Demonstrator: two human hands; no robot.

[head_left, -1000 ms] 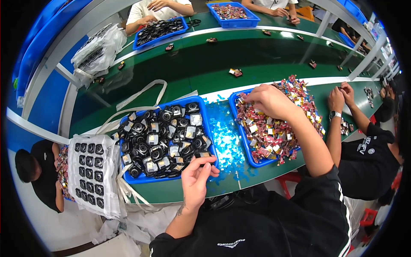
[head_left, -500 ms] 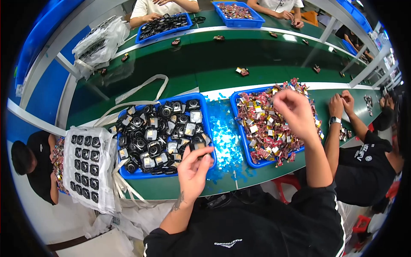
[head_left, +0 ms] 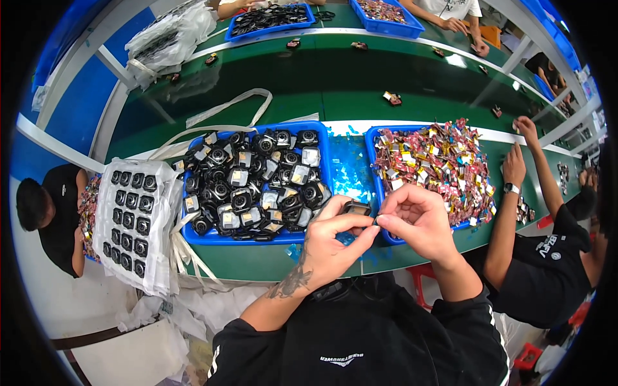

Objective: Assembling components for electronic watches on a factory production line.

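Observation:
My left hand (head_left: 341,238) is closed around a black square smartwatch case (head_left: 356,208), held in front of the gap between two blue trays. Meeting it there, my right hand (head_left: 415,222) pinches at the case's near corner. A tiny dark thing shows between the fingertips, too small to name. To the left, a blue tray (head_left: 326,151) is heaped with black watch cases (head_left: 241,201), some showing round backs and some pale square faces. Right of the gap, another blue tray (head_left: 374,164) is piled with small red circuit boards (head_left: 444,174) with yellow and white parts.
Scraps of blue film (head_left: 351,170) litter the table between the trays. A white foam tray (head_left: 103,222) with rows of watch cases stands at the left. Beyond runs a green conveyor belt (head_left: 290,83) carrying scattered boards. A co-worker (head_left: 541,257) sits close on my right.
My right hand has come down and left from over the circuit boards to meet my left hand. My left hand has moved right, away from the watch-case tray. The view has shifted slightly.

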